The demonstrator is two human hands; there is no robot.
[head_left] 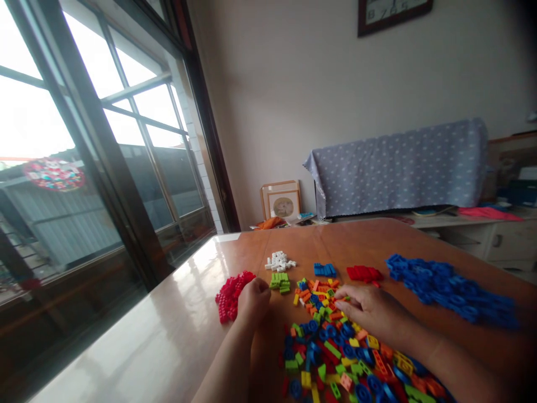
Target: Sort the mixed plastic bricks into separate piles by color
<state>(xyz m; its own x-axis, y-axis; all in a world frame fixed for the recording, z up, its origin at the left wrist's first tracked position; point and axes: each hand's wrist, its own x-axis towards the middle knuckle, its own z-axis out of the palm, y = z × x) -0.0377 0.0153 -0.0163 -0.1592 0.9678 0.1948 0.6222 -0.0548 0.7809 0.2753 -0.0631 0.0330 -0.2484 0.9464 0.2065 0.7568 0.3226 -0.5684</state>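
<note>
Brown desk (356, 240) with a mixed-colour brick pile (333, 350), far end under the right hand (364, 305); left hand (254, 296) between crimson bricks (229, 296) and lime-green bricks (280, 282); fingers (260, 285) bent, any pinch impossible to make out.

A tall window (146, 106) fills the left side, with a round colourful decoration (54, 174) on or behind its glass. On the pale wall (272, 84) hangs a dark-framed clock (394, 14), cut off at the top; below, 2 picture frames (283, 206) stand near a spotted blue-grey cloth (398, 168), and a pink cloth (489, 213) lies on a cabinet (505, 243).
</note>
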